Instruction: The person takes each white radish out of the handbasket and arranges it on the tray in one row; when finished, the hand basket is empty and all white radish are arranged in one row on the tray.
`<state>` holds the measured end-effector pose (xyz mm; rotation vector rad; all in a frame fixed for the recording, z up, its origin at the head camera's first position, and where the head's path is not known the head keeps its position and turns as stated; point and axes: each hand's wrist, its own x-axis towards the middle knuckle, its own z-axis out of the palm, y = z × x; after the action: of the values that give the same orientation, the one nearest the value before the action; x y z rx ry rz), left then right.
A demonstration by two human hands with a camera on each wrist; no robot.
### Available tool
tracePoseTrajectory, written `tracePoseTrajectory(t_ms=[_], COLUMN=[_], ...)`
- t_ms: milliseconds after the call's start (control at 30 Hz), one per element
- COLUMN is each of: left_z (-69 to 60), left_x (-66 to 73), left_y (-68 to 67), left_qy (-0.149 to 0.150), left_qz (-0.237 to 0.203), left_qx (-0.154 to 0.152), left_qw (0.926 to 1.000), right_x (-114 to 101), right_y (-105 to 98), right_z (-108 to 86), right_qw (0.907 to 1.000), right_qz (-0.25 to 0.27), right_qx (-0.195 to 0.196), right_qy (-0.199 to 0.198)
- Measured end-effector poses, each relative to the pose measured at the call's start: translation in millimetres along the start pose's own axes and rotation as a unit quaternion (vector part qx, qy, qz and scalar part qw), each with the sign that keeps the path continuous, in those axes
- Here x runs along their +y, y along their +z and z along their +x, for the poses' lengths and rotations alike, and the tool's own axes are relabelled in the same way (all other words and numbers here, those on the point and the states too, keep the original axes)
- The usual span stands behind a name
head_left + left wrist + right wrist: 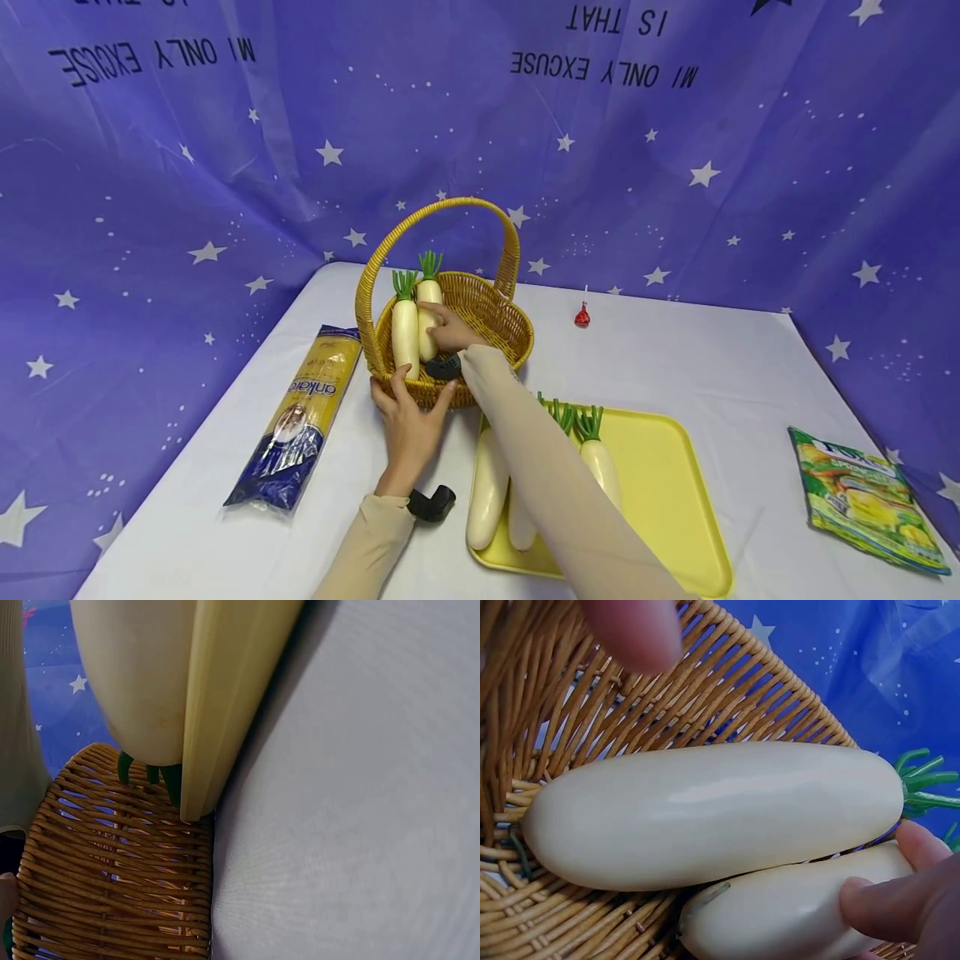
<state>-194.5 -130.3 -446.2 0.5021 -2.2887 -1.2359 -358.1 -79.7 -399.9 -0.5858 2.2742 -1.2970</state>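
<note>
Right sleeve: beige, nearest to me, slanting across the tray and hiding parts of the white radishes there.
Left sleeve: the same beige (367,546), with a black band (432,504) at the wrist.
Right hand: reaching into the basket (502,312), its fingers (453,333) clamped on the farther radish (428,300), thumb on one side and a fingertip on the other, close to the leafy end. A black piece (443,367) sits at this wrist.
Left hand: (412,429) at the near side of the basket, fingers spread apart and hooked over the rim, thumb farther along it.
Basket: brown wicker with a tall arched handle (442,207), standing on the counter (720,362).
In the basket: two white radishes side by side, the farther radish and the nearer radish (406,333), both leaning with green tops up over the far edge.
Tray: yellow (660,467), just in front of the basket and to its right, with three radishes (489,496) lying on its left part.
Left of the basket: a long yellow-and-blue packet (303,417).
Behind the tray: a small red thing (582,316) with a thin pale stem.
Far right: a green packet (870,500).
Backdrop: purple cloth (450,125) with white stars and upside-down black lettering.
</note>
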Motion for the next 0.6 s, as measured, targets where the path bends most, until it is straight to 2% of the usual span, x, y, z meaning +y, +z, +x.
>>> tracePoseTrajectory(t_ms=[300, 367, 433, 600], left_z=[-0.6, -0.1, 0.2, 0.7], left_x=[0.4, 0.9, 1.0, 0.1], left_y=[-1.0, -1.4, -1.5, -2.2], left_qy=[-0.009, -0.011, -0.014, -0.007], left_qz=[0.002, 0.002, 0.002, 0.001], left_qx=[-0.008, -0.01, -0.008, -0.008], left_qw=[0.9999, 0.9999, 0.9999, 0.9999], right_x=[-2, -2, -2, 0], right_y=[-2, -4, -6, -18], right_z=[-9.6, -12.2, -15.4, -30.4], right_qw=[0.9983, 0.9962, 0.9925, 0.9766], right_qz=[0.056, 0.084, 0.12, 0.213], right_qx=[0.014, 0.02, 0.023, 0.026], right_qy=[-0.006, -0.006, -0.009, -0.003])
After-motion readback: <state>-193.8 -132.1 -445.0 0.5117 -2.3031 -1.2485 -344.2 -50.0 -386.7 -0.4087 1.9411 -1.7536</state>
